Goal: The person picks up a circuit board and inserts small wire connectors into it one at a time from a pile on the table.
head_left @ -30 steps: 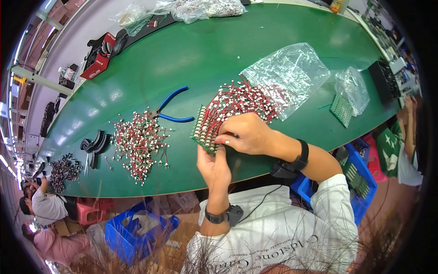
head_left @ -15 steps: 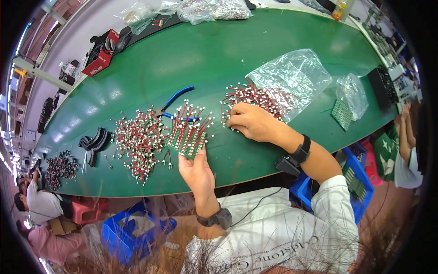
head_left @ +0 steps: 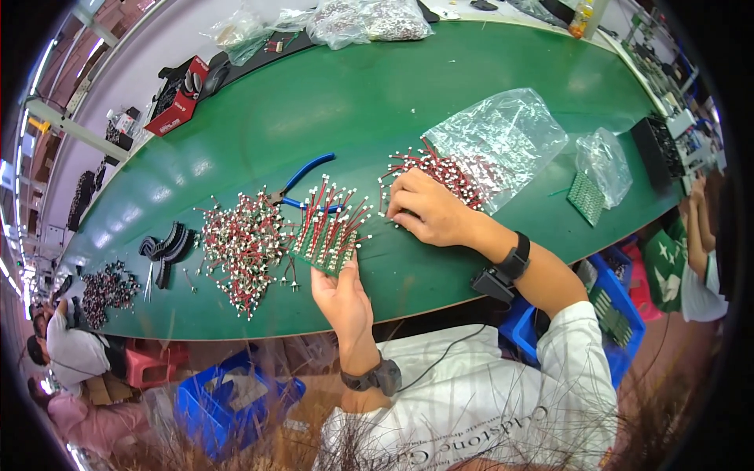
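My left hand [head_left: 343,298] grips the near edge of a small green circuit board [head_left: 328,239] bristling with red-and-white wired connectors, held flat over the green table [head_left: 338,94]. Just left of the board lies a loose pile of the same wired connectors [head_left: 239,243]. My right hand [head_left: 428,210] rests knuckles-up on a second bunch of red wired connectors [head_left: 428,166] that spills from a clear plastic bag [head_left: 503,141]. Its fingertips are curled down into the bunch; whether they pinch one is hidden.
Blue-handled pliers [head_left: 302,177] lie behind the board. Black curved parts [head_left: 166,247] and a dark parts pile [head_left: 106,289] sit far left. A second bag with a green board [head_left: 593,184] lies right. Blue crates [head_left: 228,400] stand below the table edge; other people sit at both sides.
My left hand carried the board leftward, away from the bag, toward the loose pile. My right hand left the board and settled on the connectors at the bag's mouth.
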### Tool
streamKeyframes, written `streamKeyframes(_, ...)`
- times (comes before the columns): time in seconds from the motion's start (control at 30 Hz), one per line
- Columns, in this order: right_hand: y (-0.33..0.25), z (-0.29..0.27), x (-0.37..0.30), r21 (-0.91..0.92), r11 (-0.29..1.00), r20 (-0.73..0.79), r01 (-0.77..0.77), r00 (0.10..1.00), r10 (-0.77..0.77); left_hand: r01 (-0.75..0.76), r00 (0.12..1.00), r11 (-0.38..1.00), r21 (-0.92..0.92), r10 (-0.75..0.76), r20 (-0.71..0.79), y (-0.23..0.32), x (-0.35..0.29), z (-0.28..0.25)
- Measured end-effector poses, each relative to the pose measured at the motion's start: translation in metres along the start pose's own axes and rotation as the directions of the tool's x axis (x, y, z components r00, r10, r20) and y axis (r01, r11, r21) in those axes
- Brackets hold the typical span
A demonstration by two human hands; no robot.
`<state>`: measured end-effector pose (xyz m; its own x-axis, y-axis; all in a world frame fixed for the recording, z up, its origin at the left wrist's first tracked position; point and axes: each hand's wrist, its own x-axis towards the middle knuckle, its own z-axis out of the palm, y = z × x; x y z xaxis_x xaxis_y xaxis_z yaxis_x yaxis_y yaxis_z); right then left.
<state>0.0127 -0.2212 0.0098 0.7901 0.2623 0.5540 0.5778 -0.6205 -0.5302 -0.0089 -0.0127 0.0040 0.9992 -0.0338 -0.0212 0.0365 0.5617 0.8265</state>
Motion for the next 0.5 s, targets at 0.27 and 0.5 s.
streamKeyframes(0.27, -0.006, -0.008, 0.005, 0.186, 0.981, -0.104, -0.058, 0.991, 0.078, 0.002, 1.0, 1.0, 0.006, -0.002, 0.012, -0.006, 0.001, 0.007)
streamKeyframes(0.5, -0.021, -0.006, 0.0, 0.736, 0.62, 0.022, -0.271, 0.926, 0.378, -0.02, 1.0, 1.0, 0.005, 0.02, -0.002, -0.012, 0.004, 0.013)
